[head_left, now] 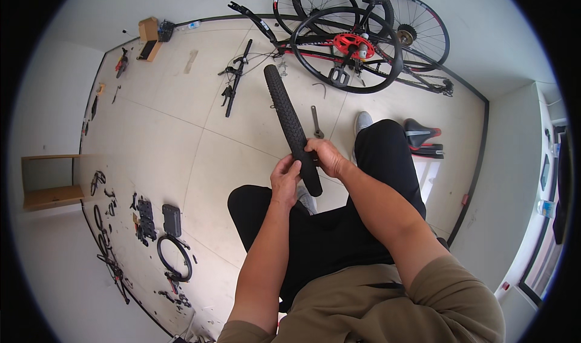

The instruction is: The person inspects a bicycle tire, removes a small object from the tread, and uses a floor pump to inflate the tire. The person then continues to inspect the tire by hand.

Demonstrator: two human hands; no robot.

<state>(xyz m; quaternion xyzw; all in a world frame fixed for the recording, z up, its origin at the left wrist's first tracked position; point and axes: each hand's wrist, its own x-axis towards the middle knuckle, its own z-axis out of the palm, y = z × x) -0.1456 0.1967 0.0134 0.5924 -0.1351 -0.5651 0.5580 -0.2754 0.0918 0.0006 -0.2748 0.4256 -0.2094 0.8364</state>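
Between my knees a black knobby bicycle tire [285, 108] stands nearly edge-on, its tread facing up. My left hand [284, 179] grips its left side near the lower end. On the opposite side my right hand [327, 157] is closed round the tire, slightly farther from me. Whether a rim sits inside the tire cannot be seen from this angle. Just beyond my right hand an adjustable wrench [316, 123] lies on the floor.
A bicycle frame with a red chainring [353, 46], a loose tire [399, 55] and wheels lean at the far wall. Handlebars [239, 80] lie left of them. A saddle [419, 132] is beside my right knee. Leftward are a toolbox [172, 220], a small tire [160, 255] and a cardboard box [149, 29].
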